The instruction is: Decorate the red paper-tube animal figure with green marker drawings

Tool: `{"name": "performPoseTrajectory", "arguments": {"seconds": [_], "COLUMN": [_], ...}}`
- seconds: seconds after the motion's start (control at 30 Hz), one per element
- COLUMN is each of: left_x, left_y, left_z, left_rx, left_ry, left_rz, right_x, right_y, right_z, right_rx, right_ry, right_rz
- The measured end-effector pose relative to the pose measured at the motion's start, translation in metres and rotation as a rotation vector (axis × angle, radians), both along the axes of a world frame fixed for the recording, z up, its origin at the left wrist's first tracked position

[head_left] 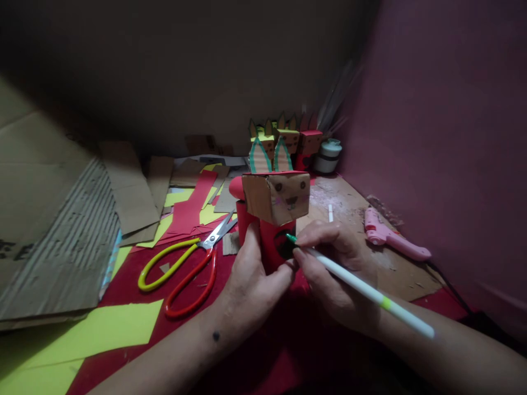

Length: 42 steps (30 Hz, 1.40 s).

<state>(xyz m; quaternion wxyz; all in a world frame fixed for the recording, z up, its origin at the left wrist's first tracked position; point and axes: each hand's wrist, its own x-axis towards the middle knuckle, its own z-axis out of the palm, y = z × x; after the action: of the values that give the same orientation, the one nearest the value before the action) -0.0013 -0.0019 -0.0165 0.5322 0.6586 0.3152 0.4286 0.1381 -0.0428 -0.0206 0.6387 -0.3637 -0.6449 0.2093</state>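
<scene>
The cardboard figure (276,204), long axis upright, lies just ahead of and between your hands: your left hand (256,275) clasps its red body (267,241); your right hand (356,257) pinches the white marker (362,286), green tip (290,238) at the black oval (283,249).

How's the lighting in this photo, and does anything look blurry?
Head view: shadow darkens the top and dims the rear figures; head view: the scissors gleam at their metal, the held figure is fairly clear, and the purple wall looks soft.
</scene>
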Motion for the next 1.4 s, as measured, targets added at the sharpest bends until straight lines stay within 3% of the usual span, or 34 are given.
{"name": "performPoseTrajectory", "arguments": {"seconds": [0.57, 0.83, 1.17, 1.4], "left_x": [0.0000, 0.0000, -0.0016, -0.0002], "left_y": [0.0016, 0.0038, 0.0004, 0.0028], "left_z": [0.0008, -0.0030, 0.0027, 0.0011], "left_rx": [0.016, 0.036, -0.056, 0.003], "left_ry": [-0.014, -0.035, -0.024, -0.032], "left_rz": [-0.008, -0.009, -0.005, 0.006], "right_x": [0.0012, 0.0013, 0.0011, 0.0025], "right_y": [-0.0006, 0.0005, -0.0020, -0.0008], "right_z": [0.0005, 0.0014, -0.0017, -0.0013], "right_rx": [0.027, 0.052, -0.055, 0.042], "right_ry": [-0.040, -0.078, 0.010, -0.053], "right_rz": [-0.023, 0.067, -0.047, 0.021]}}
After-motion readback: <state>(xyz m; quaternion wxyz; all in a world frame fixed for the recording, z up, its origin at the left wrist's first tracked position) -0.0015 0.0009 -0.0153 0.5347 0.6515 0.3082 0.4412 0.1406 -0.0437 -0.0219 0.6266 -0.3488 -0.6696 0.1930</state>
